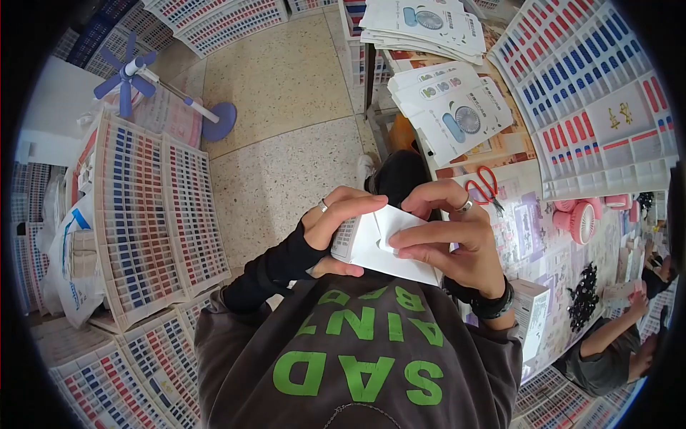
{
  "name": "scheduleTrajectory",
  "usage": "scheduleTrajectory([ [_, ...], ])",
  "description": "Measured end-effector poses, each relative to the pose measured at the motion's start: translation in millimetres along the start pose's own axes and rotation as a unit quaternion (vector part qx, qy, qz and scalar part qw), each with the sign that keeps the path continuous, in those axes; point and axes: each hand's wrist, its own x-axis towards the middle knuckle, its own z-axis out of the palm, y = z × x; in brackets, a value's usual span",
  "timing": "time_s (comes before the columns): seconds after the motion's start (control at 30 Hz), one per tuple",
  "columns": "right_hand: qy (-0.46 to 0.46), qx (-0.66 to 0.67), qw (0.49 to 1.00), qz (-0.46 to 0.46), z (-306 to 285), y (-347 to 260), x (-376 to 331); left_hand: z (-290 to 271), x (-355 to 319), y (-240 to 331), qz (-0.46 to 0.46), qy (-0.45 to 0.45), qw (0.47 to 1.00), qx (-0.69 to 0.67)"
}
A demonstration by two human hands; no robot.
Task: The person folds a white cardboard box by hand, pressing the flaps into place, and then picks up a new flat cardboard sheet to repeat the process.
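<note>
The white box (414,269) is in the air in front of the shirt, near the centre of the view, between both hands. Taking the box as centre of the clock, the left hand (327,225) comes from 9 o'clock. Its grip is clamped on the box: index finger along the edge toward 11 o'clock, thumb low at 8 o'clock. The right hand (468,243) comes from 3 o'clock; its thumb and index finger are close together at the white flap (386,220). Whether they pinch this flap or only push it, I cannot tell.

For such work on the flap, I think the left grip should stay firm but not squeeze, because thin card may bend easily. The right fingertips should guide the flap near its middle, straight and slowly; a force from one corner could crease it. The counter (525,275) at 3 o'clock could give support, if the box slips.
</note>
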Motion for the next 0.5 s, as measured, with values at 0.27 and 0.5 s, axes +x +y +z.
scheduleTrajectory([
  [0.27,0.001,-0.119,0.989,-0.083,6.0,14.3,-0.7,-2.0,1.0,5.0,-0.080,-0.015,0.994,-0.070],
  [0.5,-0.016,-0.065,0.995,-0.077,-11.2,18.9,-5.8,-1.7,1.8,0.1,-0.101,-0.027,0.989,-0.104],
])
